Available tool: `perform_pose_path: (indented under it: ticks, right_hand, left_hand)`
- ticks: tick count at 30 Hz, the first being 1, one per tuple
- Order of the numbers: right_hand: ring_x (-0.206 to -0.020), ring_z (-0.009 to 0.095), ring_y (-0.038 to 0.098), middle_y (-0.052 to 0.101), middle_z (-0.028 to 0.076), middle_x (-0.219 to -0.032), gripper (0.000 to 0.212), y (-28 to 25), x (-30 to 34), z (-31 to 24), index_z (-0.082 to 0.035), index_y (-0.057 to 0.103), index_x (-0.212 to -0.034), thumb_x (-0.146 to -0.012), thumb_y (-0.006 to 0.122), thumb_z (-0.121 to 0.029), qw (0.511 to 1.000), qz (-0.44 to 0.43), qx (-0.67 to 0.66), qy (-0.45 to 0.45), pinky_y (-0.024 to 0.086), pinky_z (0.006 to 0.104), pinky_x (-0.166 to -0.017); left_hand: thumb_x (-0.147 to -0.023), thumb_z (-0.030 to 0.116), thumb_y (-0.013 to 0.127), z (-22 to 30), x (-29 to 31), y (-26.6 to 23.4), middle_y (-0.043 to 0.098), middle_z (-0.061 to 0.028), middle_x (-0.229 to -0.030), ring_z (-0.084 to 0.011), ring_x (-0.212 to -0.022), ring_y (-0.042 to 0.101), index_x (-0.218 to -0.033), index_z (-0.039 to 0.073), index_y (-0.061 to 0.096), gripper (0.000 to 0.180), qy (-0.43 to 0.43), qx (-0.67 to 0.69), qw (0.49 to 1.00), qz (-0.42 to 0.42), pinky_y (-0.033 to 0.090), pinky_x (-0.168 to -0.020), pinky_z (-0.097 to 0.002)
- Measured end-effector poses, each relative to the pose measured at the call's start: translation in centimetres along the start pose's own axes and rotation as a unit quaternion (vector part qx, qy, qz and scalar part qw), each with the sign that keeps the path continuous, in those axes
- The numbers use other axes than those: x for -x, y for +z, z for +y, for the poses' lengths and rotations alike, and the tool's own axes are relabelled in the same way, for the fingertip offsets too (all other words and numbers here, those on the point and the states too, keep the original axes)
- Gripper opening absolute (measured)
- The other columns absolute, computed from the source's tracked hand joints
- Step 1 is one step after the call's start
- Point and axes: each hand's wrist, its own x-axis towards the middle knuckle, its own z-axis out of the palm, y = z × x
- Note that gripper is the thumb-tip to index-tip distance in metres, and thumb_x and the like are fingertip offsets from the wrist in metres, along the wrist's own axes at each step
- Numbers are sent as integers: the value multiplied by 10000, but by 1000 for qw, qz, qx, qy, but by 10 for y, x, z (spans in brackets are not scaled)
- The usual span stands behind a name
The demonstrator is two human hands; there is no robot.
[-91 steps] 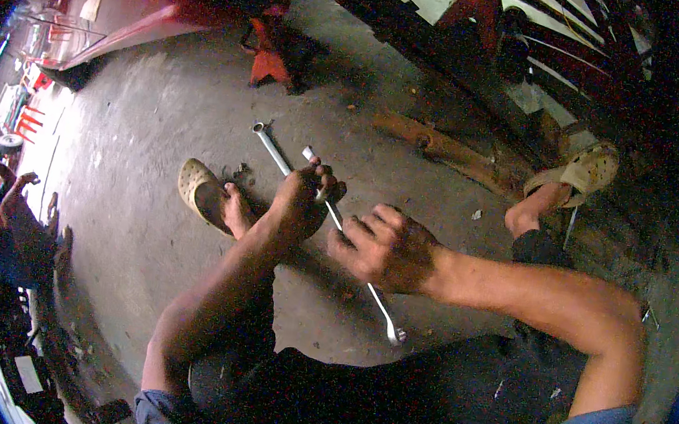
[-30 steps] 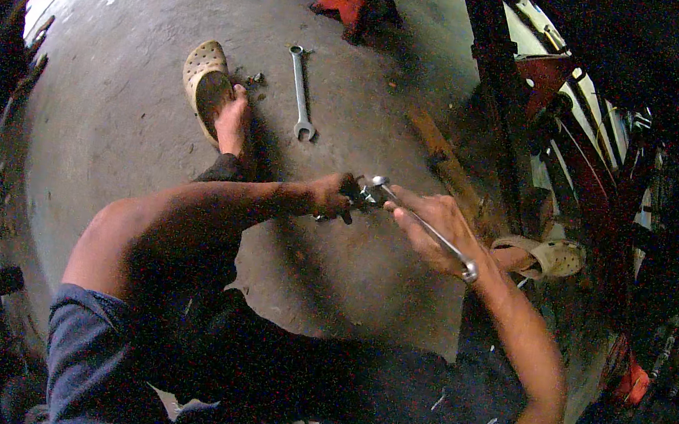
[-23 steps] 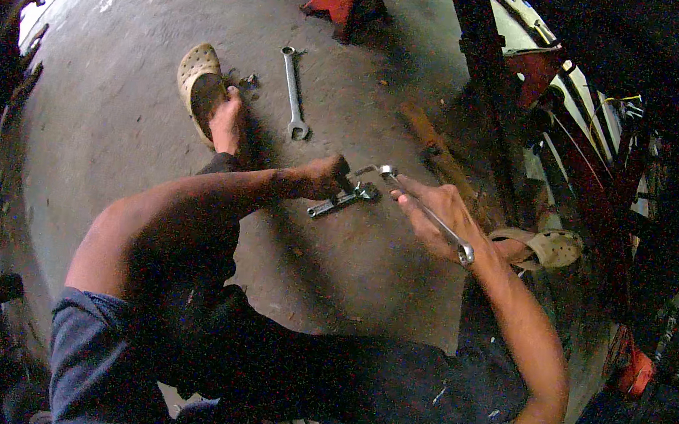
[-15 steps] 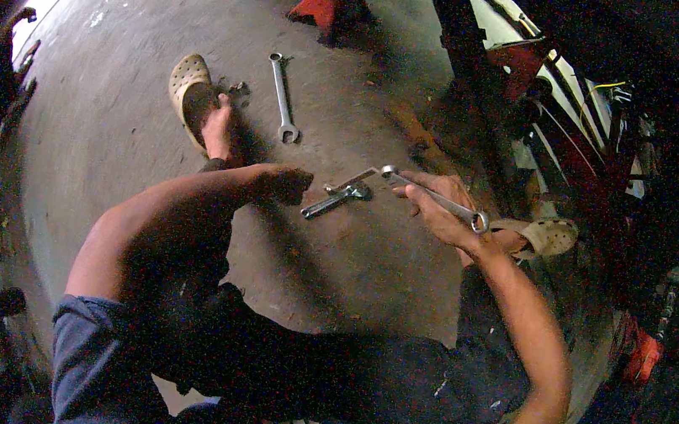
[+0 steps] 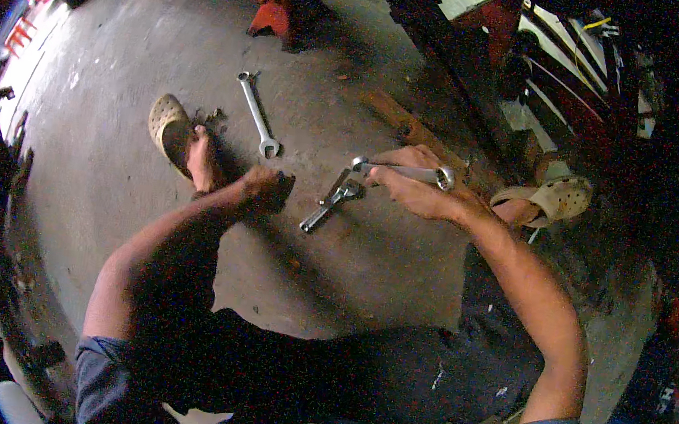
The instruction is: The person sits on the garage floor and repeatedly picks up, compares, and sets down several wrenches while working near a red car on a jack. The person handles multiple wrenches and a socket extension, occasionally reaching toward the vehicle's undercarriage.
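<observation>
Ring-ended wrench (image 5: 405, 171): resting in the right hand (image 5: 427, 200), fingers curling around it, above the floor (image 5: 382, 277).
Left hand (image 5: 265, 186): hanging partly curled; I cannot tell whether it is holding anything.
Adjustable wrench (image 5: 325, 210): lying between the hands.
Combination wrench (image 5: 257, 117): lying farther out.
Progress: one tool seemingly taken up, two lying unheld; nothing visibly turning.

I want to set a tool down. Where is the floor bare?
Bare floor lies between the adjustable wrench and the dark trousers, with another patch left of the left clog. It is crowded around that wrench, between the left hand and the right hand, which grips a ring-ended wrench.
</observation>
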Motion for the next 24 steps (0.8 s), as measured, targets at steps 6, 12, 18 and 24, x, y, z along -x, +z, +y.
perform_pose_path:
  ticks: [6,12,18,24]
  right_hand:
    - [-625,233,538,555,134,-649,306,12,-2,3,-31,583,-731,-757,430,-294,998,28,-41,26,416,341,-594]
    - [-676,237,542,534,96,-680,121,8,12,6,-95,498,-745,-767,427,-190,997,-72,-1,-11,420,384,-603]
    - [-591,268,550,546,128,-630,165,6,22,23,-53,476,-676,-772,364,-124,961,-83,93,-248,427,379,-514]
    - [-657,280,593,570,166,-634,179,6,29,53,-51,508,-701,-757,371,-151,905,-259,327,-80,450,400,-608]
  left_hand:
    - [-690,239,540,-6,-10,53,570,-92,-755,-232,-668,570,-848,93,499,219,27,-39,997,-55,438,-511,-355]
    - [-689,252,550,-7,-21,61,581,-106,-757,-263,-701,588,-852,83,512,238,64,-1,998,-6,465,-536,-374]
    - [-709,319,547,20,-24,50,591,-129,-827,-286,-728,588,-877,75,512,298,21,-33,998,-50,467,-567,-425]
    - [-724,317,529,14,-30,83,589,-133,-822,-290,-730,587,-884,75,513,290,62,-92,993,-40,467,-583,-437]
